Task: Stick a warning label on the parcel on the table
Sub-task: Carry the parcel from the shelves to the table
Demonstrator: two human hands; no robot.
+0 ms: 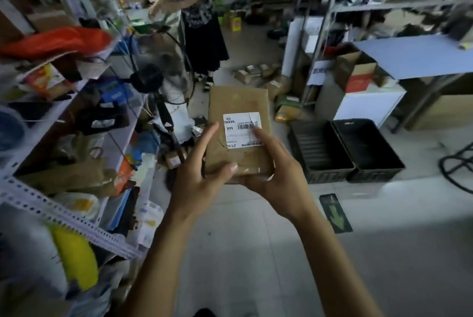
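Observation:
A flat brown cardboard parcel (238, 104) is held up in the air in front of me, above the floor. A white shipping label (236, 124) with a barcode sits on its upper face. My right hand (276, 173) grips the parcel's near right corner, thumb lying on the label's lower right part. My left hand (202, 178) supports the near left edge, thumb pressed on the top face and index finger stretched out along the left side. No warning label is in sight.
Cluttered metal shelves (64, 214) run along the left. Two black plastic crates (345, 150) stand on the floor at right, beside a table with a blue top (414, 55). Another person (194, 14) stands ahead by a fan (153, 78). Small parcels (258, 73) lie on the floor.

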